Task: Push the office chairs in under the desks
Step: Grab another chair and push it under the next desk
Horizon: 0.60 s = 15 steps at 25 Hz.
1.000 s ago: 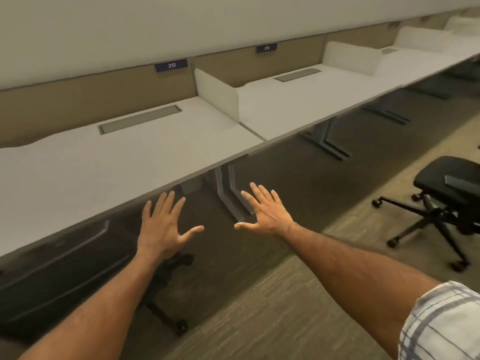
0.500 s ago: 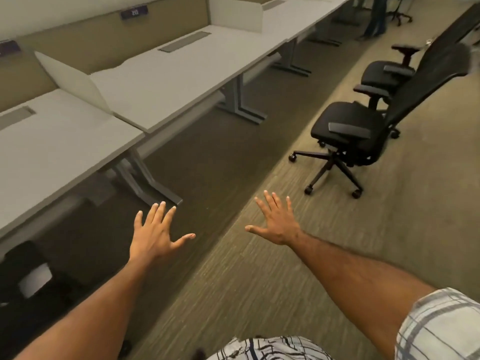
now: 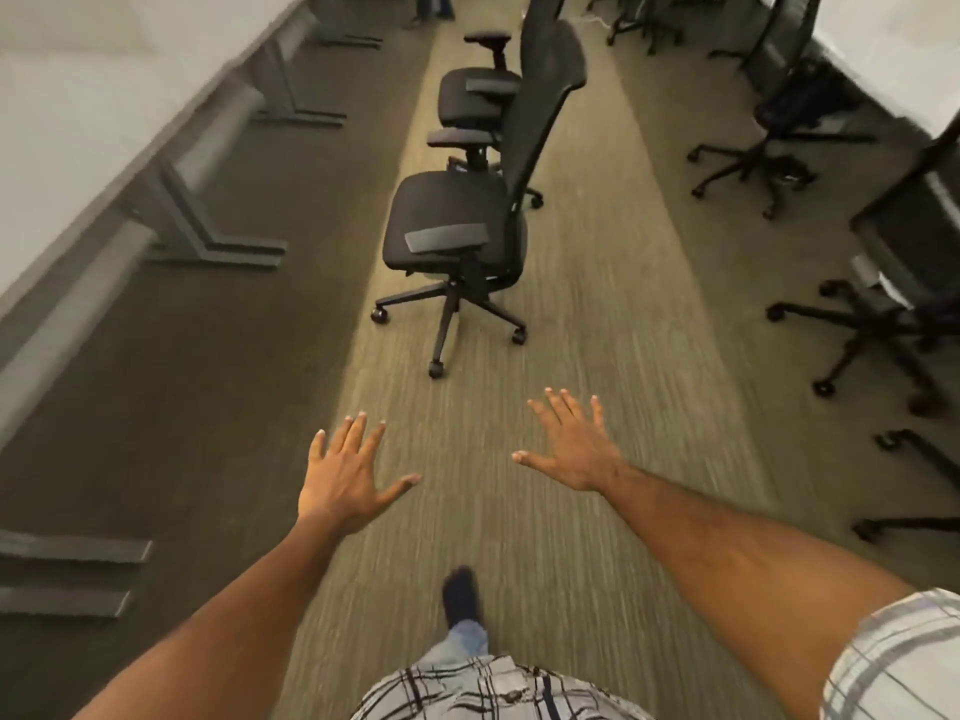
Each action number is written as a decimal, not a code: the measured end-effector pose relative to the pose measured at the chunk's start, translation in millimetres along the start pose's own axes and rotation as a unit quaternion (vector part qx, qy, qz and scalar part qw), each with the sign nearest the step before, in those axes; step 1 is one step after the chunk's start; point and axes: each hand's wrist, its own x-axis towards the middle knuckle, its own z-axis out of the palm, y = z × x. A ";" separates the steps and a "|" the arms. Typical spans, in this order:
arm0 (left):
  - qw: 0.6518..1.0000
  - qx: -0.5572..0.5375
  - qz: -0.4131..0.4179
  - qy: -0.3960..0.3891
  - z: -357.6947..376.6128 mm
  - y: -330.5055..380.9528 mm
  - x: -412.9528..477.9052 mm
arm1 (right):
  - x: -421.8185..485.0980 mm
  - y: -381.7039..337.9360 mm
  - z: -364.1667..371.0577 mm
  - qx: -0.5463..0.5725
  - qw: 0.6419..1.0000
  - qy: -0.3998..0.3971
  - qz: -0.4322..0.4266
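A black office chair (image 3: 457, 220) stands out in the aisle ahead of me, its seat turned toward the white desks (image 3: 78, 106) on the left. Right behind it stands a second black chair (image 3: 475, 96). My left hand (image 3: 345, 480) and my right hand (image 3: 574, 446) are both stretched out over the carpet with fingers spread, holding nothing. Both hands are well short of the nearer chair.
Grey desk legs (image 3: 208, 236) line the left side over darker carpet. More black chairs (image 3: 769, 132) and wheeled bases (image 3: 872, 330) sit along the desks on the right. My foot (image 3: 460, 597) steps forward on the lighter carpet strip. A person's legs (image 3: 431, 7) show at the far end.
The view has swung right from facing the left desks to looking down the aisle. The two loose chairs have come to the centre ahead. Both hands stay open and outstretched.
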 end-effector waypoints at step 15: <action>0.983 -0.005 0.184 -0.015 -58.7 186.1 341.8 | 123.1 223.9 -84.0 0.057 0.990 0.041 0.126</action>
